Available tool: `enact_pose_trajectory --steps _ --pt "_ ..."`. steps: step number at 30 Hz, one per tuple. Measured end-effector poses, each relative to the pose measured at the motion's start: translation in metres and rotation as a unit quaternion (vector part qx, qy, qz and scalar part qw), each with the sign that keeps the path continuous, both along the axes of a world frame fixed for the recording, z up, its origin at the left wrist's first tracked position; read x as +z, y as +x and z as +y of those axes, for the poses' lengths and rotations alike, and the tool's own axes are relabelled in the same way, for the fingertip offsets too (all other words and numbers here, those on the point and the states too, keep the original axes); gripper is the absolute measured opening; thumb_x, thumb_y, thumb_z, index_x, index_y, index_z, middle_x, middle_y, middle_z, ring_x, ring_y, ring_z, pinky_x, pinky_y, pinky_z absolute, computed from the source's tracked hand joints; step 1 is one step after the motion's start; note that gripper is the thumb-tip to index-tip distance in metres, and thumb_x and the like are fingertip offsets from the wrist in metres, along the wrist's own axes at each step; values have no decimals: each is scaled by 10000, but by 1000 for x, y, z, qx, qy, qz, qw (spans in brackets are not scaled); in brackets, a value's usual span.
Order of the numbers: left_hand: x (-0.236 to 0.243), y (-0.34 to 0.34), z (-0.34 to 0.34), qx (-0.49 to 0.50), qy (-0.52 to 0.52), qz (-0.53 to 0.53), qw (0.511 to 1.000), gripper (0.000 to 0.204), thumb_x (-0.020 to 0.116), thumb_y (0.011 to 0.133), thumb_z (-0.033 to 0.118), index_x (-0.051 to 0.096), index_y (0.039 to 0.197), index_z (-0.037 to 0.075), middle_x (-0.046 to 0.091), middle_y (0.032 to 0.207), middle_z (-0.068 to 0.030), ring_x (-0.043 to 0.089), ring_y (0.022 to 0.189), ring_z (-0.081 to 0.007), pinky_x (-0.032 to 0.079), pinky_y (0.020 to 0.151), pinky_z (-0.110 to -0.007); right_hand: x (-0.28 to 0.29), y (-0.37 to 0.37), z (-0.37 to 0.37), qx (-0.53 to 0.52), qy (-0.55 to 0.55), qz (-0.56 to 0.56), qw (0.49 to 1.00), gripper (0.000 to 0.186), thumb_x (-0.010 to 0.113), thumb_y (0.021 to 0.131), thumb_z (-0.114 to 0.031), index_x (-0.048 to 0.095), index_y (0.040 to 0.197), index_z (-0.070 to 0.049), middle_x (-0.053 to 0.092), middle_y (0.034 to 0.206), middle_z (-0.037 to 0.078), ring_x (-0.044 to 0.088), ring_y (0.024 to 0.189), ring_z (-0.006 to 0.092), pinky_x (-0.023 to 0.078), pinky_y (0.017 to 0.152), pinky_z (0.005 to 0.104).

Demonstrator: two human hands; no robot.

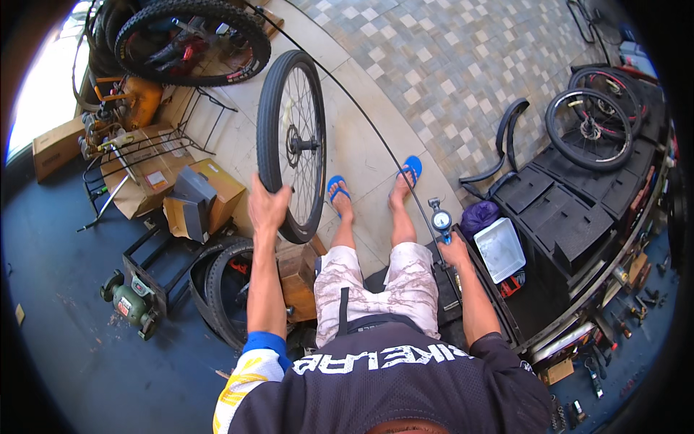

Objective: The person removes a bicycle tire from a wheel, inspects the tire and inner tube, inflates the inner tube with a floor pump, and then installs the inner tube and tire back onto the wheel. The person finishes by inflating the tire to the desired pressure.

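A bicycle wheel with a black tyre, dark spokes and a brake disc stands upright in front of me, to the left of my feet. My left hand is closed round its near lower tyre and rim. To the right, my right hand grips a tyre inflator with a round dial gauge and a blue part under the dial. A thin black hose runs from near the inflator up past my feet to the top left. The inflator and the wheel are apart. My right fingers are partly hidden by the grip.
Left of me are cardboard boxes, a wire rack, loose tyres and a green bench grinder. A fat-tyred wheel lies at top left. On the right stand a black bench, a white tub and more wheels.
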State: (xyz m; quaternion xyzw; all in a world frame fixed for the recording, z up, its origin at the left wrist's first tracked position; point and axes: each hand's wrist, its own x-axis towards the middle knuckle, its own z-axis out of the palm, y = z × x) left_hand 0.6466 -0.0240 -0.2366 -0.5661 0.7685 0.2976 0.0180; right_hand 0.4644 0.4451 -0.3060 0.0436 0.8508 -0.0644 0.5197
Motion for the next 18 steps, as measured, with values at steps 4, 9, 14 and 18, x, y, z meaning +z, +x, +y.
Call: enact_pose_trajectory --steps 4,9,14,18 --pt "45 -53 -25 -2 -21 73 997 862 850 807 396 430 1482 63 736 1027 -236 726 972 -403 551 888 -481 -2 -6 -2 -21 -1 -9 1000 467 671 834 -249 598 1175 62 718 868 254 712 594 345 568 558 447" --pt "11 -28 -6 -16 -18 1 1000 869 844 832 310 358 1510 68 709 1140 -263 705 1036 -418 536 918 -495 3 -3 -7 -37 5 -20 999 469 671 834 -254 598 1157 78 724 874 250 709 582 342 566 556 438" --pt "-33 -37 -9 -6 -51 -33 998 850 832 830 252 343 1499 60 647 1233 -304 652 1101 -483 518 947 -530 0 3 -5 -32 -9 -32 999 475 670 834 -262 595 1163 72 727 868 242 707 576 327 560 548 436" --pt "-33 -57 -29 -6 -45 7 999 898 839 828 249 323 1528 27 536 1403 -303 566 1250 -483 478 1039 -508 -3 6 -3 -31 4 -37 999 490 668 838 -264 588 1189 69 726 848 239 706 572 322 562 554 436"
